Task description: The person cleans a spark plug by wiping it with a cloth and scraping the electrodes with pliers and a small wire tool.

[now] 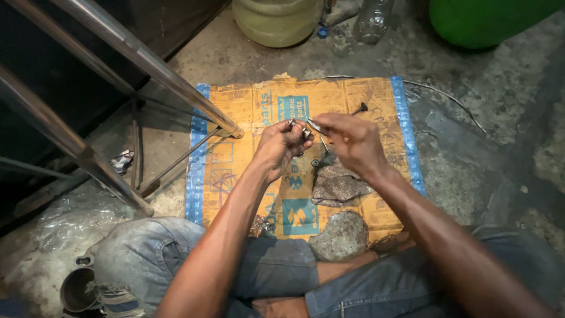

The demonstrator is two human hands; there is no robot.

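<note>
Over orange cardboard sheet (247, 112) | left hand (281, 144) closed on small metal part (299, 131) | right hand (352, 138) pinching thin metal tool (315, 125) against it | part judged light, rigid, slippery; hold by edges | 1 valve (359, 108) lies beyond

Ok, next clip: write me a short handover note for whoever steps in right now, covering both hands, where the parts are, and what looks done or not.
Left hand: closed around a small metal part, held above the cardboard sheet.
Right hand: fingers pinch a thin metal piece against that part; what it is cannot be told.
On the cardboard: a valve-shaped stem beyond the right hand, another stem under the hands, a grey rag, a stone.
Done: the two small pieces are brought together.
Left: whether they are joined cannot be told; the stems lie untouched.
</note>
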